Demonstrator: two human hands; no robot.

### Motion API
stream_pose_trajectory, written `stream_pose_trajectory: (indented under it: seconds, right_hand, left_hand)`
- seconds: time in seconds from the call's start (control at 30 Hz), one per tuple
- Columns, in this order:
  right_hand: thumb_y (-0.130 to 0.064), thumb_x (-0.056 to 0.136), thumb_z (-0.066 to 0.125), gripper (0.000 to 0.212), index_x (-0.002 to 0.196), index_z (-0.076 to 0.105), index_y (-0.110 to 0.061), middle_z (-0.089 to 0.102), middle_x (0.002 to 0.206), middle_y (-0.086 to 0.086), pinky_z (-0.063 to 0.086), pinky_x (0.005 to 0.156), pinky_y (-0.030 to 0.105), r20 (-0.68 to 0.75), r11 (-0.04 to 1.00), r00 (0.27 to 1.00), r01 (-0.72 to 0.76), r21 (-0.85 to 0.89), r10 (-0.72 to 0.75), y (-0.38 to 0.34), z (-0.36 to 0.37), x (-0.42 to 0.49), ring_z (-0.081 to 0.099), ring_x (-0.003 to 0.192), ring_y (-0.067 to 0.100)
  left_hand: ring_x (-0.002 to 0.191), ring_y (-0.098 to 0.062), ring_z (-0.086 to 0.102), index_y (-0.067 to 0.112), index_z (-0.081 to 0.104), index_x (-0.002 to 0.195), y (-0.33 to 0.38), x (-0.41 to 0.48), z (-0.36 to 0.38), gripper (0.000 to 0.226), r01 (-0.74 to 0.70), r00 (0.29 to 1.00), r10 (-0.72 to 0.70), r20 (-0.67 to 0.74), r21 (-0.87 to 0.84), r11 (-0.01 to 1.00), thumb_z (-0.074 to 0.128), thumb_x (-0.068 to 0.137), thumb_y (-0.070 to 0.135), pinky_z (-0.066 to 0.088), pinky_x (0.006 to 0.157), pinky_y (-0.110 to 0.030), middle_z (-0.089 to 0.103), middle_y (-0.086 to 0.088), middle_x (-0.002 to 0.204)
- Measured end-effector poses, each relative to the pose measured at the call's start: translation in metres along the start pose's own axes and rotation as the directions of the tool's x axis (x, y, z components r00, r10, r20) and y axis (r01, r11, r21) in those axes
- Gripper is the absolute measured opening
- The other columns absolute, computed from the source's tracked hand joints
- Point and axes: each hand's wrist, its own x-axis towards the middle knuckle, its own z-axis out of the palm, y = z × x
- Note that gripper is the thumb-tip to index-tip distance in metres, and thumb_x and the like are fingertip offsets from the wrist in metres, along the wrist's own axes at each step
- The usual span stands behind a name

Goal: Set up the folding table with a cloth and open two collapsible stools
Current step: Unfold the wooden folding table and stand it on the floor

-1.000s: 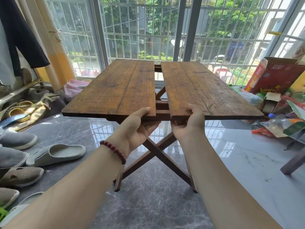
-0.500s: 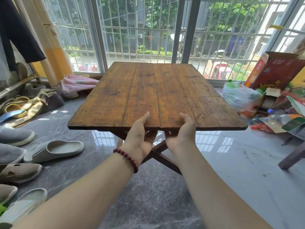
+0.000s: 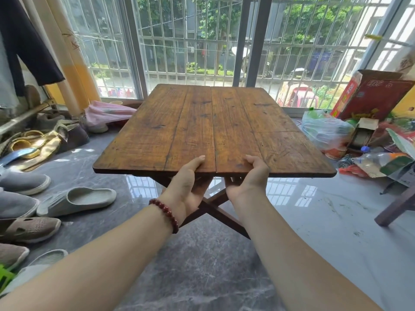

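The wooden folding table (image 3: 202, 122) stands on the grey marble floor in front of the barred window, its two top halves meeting in a closed seam down the middle. Crossed dark legs show under its near edge. My left hand (image 3: 187, 187), with a red bead bracelet on the wrist, grips the near edge just left of the seam, thumb on top and fingers underneath. My right hand (image 3: 248, 178) grips the near edge just right of the seam in the same way. No cloth and no stool can be identified in this view.
Slippers and shoes (image 3: 76, 199) lie along the left. A pink bag (image 3: 107, 112) sits by the curtain. At the right are a plastic bag (image 3: 325, 131), a red carton (image 3: 372, 95), loose packaging and a dark wooden leg (image 3: 395, 207).
The gap between the two top halves has closed and the top now reads as one flat surface. The table sits lower, with its legs spread. Both hands stayed on the near edge.
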Motion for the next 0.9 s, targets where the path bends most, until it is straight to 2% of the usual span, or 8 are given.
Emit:
stream_pose_trajectory:
  seconds: [0.1, 0.3, 0.5, 0.63, 0.8, 0.9]
  right_hand:
    - [-0.016, 0.081, 0.054, 0.027, 0.108, 0.055, -0.017, 0.059, 0.107, 0.009, 0.051, 0.084, 0.034, -0.016, 1.0, 1.0, -0.008, 0.009, 0.008, -0.001, -0.003, -0.005, 0.058, 0.101, 0.025]
    - [-0.015, 0.081, 0.054, 0.011, 0.092, 0.054, -0.018, 0.059, 0.103, 0.008, 0.049, 0.09, 0.037, -0.032, 1.0, 0.999, -0.004, 0.022, 0.005, -0.01, -0.001, 0.001, 0.058, 0.101, 0.026]
    - [-0.015, 0.082, 0.055, 0.017, 0.098, 0.051, -0.021, 0.057, 0.11, 0.01, 0.047, 0.096, 0.043, -0.043, 0.998, 0.999, 0.033, 0.047, -0.031, -0.024, -0.001, 0.022, 0.056, 0.104, 0.028]
    - [-0.012, 0.082, 0.056, 0.036, 0.117, 0.052, -0.014, 0.057, 0.111, 0.012, 0.05, 0.093, 0.042, -0.002, 0.998, 0.999, 0.046, 0.031, -0.046, -0.031, -0.002, 0.037, 0.057, 0.103, 0.029]
    - [-0.014, 0.081, 0.057, 0.027, 0.108, 0.056, -0.012, 0.059, 0.101, 0.01, 0.053, 0.081, 0.034, 0.0, 0.998, 0.999, 0.054, 0.026, -0.054, -0.033, -0.001, 0.045, 0.06, 0.096, 0.025]
    - [-0.018, 0.084, 0.058, 0.02, 0.104, 0.057, -0.013, 0.061, 0.101, 0.009, 0.053, 0.086, 0.034, 0.003, 0.999, 0.999, 0.038, 0.016, -0.038, -0.024, 0.001, 0.042, 0.061, 0.098, 0.023]
  left_hand:
    - [0.076, -0.014, 0.064, 0.007, 0.066, 0.092, -0.002, 0.0, -0.004, 0.009, 0.014, 1.0, -0.014, 0.025, 0.001, 1.0, 0.06, 0.089, 0.013, 0.053, 0.079, -0.025, 0.068, -0.006, 0.08]
    - [0.08, -0.015, 0.065, 0.007, 0.066, 0.091, -0.007, 0.008, 0.004, 0.009, 0.015, 0.999, -0.014, 0.051, -0.02, 1.0, 0.06, 0.089, 0.013, 0.054, 0.082, -0.025, 0.069, -0.006, 0.084]
    - [0.087, -0.017, 0.066, 0.006, 0.066, 0.098, -0.014, 0.025, 0.017, 0.012, 0.028, 0.997, -0.025, 0.075, -0.041, 0.999, 0.062, 0.088, 0.012, 0.054, 0.083, -0.026, 0.07, -0.007, 0.092]
    - [0.082, -0.014, 0.067, 0.007, 0.065, 0.1, -0.015, 0.039, 0.027, 0.013, 0.023, 0.995, -0.018, 0.098, -0.045, 0.999, 0.061, 0.088, 0.013, 0.054, 0.079, -0.024, 0.07, -0.006, 0.091]
    - [0.082, -0.013, 0.067, 0.008, 0.064, 0.103, -0.017, 0.048, 0.032, 0.016, -0.002, 0.994, 0.004, 0.11, -0.022, 1.0, 0.06, 0.089, 0.016, 0.054, 0.08, -0.023, 0.07, -0.005, 0.091]
    - [0.083, -0.013, 0.066, 0.007, 0.063, 0.111, -0.017, 0.044, 0.03, 0.025, 0.004, 0.993, -0.001, 0.119, -0.026, 1.0, 0.061, 0.088, 0.016, 0.055, 0.077, -0.021, 0.069, -0.005, 0.094]
